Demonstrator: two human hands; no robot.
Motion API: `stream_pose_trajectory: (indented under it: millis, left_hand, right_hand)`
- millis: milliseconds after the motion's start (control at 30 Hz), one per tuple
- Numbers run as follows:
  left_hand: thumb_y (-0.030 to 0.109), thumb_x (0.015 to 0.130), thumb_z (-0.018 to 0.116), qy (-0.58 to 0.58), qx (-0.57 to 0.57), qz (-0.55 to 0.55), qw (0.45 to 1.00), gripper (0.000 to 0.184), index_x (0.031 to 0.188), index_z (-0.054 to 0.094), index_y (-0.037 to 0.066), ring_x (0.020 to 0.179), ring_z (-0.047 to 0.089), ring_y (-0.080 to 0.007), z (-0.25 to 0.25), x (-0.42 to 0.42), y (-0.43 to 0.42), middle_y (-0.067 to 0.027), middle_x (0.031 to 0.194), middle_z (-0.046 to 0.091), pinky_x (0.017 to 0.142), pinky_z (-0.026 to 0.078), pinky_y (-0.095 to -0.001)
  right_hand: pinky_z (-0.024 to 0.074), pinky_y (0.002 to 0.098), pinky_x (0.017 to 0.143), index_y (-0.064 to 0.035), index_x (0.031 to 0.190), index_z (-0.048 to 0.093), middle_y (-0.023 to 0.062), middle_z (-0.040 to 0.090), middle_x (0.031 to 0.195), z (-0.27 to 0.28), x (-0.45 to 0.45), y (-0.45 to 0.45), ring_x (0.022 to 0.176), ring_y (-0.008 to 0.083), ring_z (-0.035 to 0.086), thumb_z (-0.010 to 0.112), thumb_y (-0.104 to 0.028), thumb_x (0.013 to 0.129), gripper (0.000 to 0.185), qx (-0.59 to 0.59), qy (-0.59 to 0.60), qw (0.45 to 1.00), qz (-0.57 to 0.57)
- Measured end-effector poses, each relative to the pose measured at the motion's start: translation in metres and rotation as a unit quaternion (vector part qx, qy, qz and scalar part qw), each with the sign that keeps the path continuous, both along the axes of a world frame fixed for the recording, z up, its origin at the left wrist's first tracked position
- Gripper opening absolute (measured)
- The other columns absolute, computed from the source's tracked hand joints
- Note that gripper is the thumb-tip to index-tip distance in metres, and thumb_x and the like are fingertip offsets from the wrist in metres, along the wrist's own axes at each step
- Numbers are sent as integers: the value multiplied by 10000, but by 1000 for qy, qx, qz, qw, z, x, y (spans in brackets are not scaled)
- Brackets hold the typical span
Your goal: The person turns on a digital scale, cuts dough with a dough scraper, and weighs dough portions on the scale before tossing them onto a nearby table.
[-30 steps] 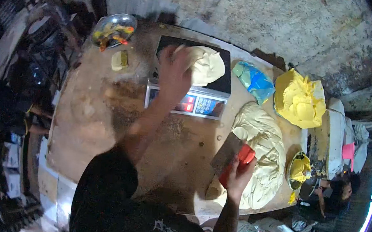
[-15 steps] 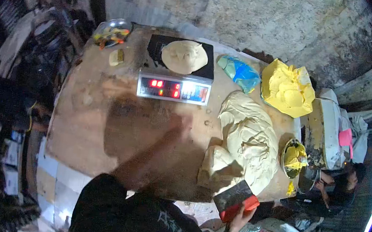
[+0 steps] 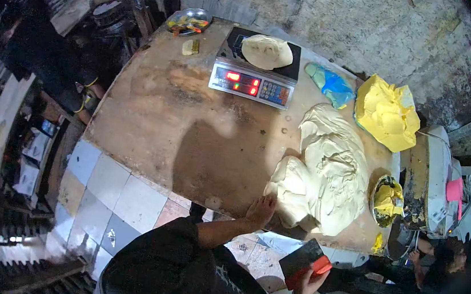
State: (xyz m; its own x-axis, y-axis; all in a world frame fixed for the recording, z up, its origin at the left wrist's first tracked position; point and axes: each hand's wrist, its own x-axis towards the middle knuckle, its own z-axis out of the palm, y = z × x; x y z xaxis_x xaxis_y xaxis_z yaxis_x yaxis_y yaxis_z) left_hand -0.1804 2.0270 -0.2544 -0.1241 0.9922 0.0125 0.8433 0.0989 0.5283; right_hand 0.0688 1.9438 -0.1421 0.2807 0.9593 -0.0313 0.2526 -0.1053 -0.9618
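My left hand (image 3: 261, 212) is at the table's front edge, its fingers stretched against the near-left edge of a large pale dough mass (image 3: 333, 169). In my right hand (image 3: 310, 284) is a dough scraper (image 3: 301, 263) with a wide dark blade and a red handle, held just off the table's front edge. A rounded piece of the same pale dough (image 3: 267, 53) lies on a digital scale (image 3: 252, 84) at the back, whose red digits are lit but too blurred to read.
Right of the dough stand a yellow block of fat (image 3: 387, 114), a blue plastic bag (image 3: 336, 89) and a bowl with yellow fat (image 3: 388, 200). A metal bowl (image 3: 188, 22) sits back left on the wooden table (image 3: 153, 109). Other people are at left (image 3: 50, 53) and right (image 3: 447, 267).
My left hand has come back from in front of the scale to the dough's near edge. The scraper has dropped slightly away from the dough. The view has shifted.
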Motion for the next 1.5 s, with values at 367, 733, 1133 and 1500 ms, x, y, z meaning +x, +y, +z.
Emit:
stream_pose_trajectory:
  millis: [367,733,1133,1500]
  left_hand:
    - [194,847,537,-452,-138,82,878,278,1028,522,-17,894,565,-263,-3,-147,-23,-137,958,595,785,450,-346]
    - [431,731,604,59,294,92,950,426,1048,571,148,1124,326,-384,176,-364,310,-224,1196,363,942,222,-583]
    - [293,800,552,-423,-270,-64,862,396,1025,484,-26,916,505,-312,59,-124,44,-198,995,517,746,405,-463]
    - [169,801,523,-238,2,-28,971,214,929,539,-3,862,547,-310,-35,-67,-8,-190,917,533,707,449,-427]
  right_hand:
    - [447,401,599,3,1067,449,190,585,794,-25,-259,151,688,323,571,522,-104,824,275,-33,-502,810,302]
    - [433,290,671,-1,1077,423,168,585,837,96,-305,209,728,209,552,537,-54,827,280,89,-183,972,121]
    - [354,295,900,44,1242,330,152,468,1147,91,-190,108,1030,207,459,567,-103,844,486,7,-78,997,-10]
    - [448,307,637,8,1135,413,131,530,980,50,-139,27,774,213,543,580,-110,811,382,6,-74,993,96]
